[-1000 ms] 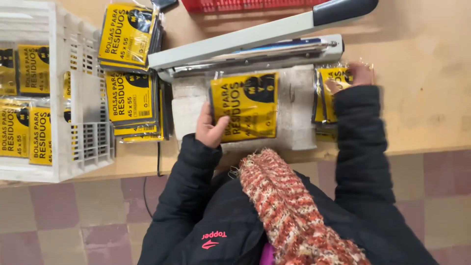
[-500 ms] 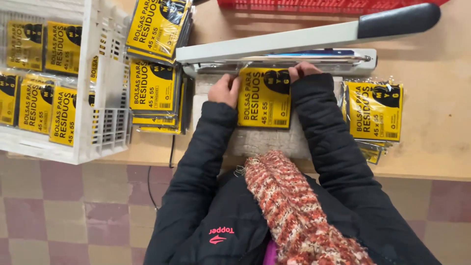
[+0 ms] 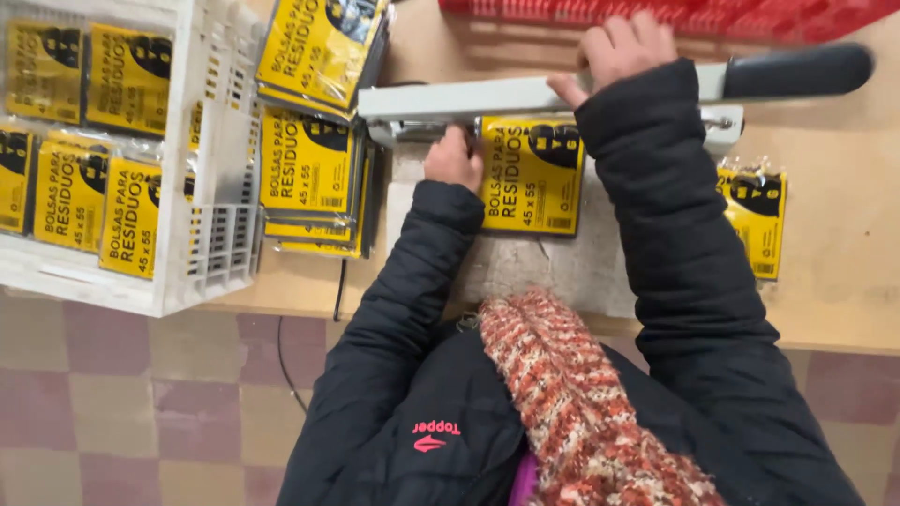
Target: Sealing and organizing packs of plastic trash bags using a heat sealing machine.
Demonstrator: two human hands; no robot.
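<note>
The right hand (image 3: 619, 47) lies on top of the grey lever arm of the heat sealer (image 3: 525, 96), fingers curled over its far edge and thumb on the near side — a grasp placed to bear down on the bar. Farther out along the arm, to the right of that hand, the black handle (image 3: 797, 70) is left free.

The left hand (image 3: 455, 157) sits just below the bar, fingers tucked toward the sealer's mouth; it presses on the top left corner of the yellow packet (image 3: 530, 173), and whether it pinches the plastic or only pins it flat I cannot tell. The packet lies between the two hands, its upper edge under the bar, its lower part on a pale worn pad (image 3: 525, 267) that covers the bench (image 3: 844, 281) — held there, it seems, so the open end stays straight in the jaw.

To the left of the left hand a stack of like yellow packets (image 3: 309, 178) rests on the bench, within easy reach, and beyond it a white plastic crate (image 3: 220, 244) holds more. Right of the right sleeve lies another yellow packet (image 3: 757, 220). Beyond the right hand runs the edge of a red crate (image 3: 712, 14).
</note>
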